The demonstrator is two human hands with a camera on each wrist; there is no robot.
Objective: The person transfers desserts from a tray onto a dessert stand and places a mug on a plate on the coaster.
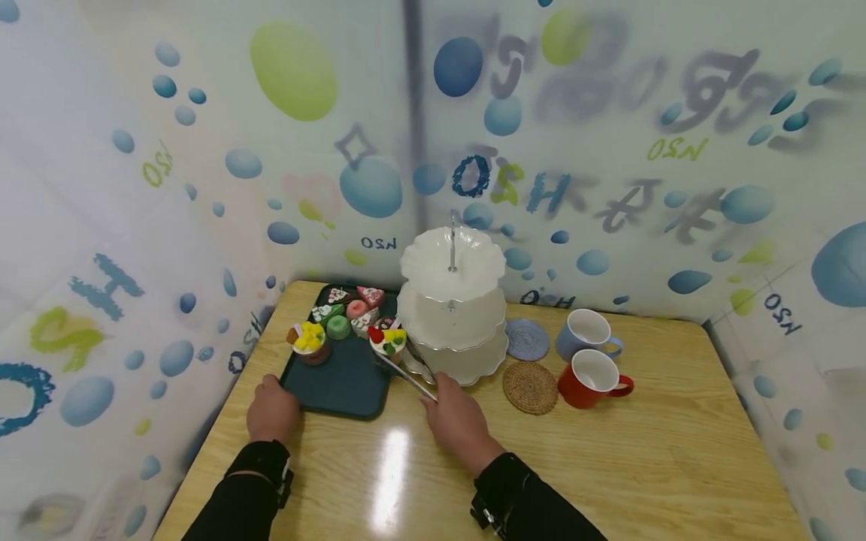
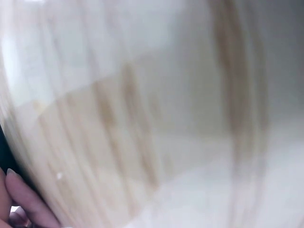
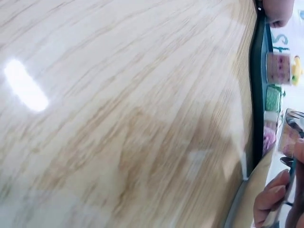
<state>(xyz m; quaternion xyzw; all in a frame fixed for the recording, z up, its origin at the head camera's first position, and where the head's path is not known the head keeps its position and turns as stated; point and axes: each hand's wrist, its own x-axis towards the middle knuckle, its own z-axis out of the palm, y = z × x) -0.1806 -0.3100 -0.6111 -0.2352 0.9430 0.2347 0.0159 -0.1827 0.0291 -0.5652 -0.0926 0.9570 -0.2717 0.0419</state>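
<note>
And here's the delicate part: the right hand [image 1: 460,421] has the metal tongs [image 1: 406,377] gripped in its fingers, their arms closed about the fruit-topped cupcake [image 1: 389,340]. That cupcake sits at the right-hand side of the dark tray [image 1: 338,383], hard by the white tiered stand [image 1: 476,274]; whether its base is clear of the tray, I can't tell from here. Over on the left, the left hand [image 1: 273,409] has its fingers curled at the tray's near left edge, seemingly holding it steady, and that's sound work: a light tray could well slide.

Now, gently! Best to squeeze the cup low, just enough to stop it slipping, and keep the red, yellow and green topping upright. Any lift wants to be straight and slow, clear of the stand's scalloped rim and of the small cakes [image 1: 338,325] crowded behind. The yellow-topped cupcake [image 1: 311,338] stands well apart, safely out of the way.
</note>
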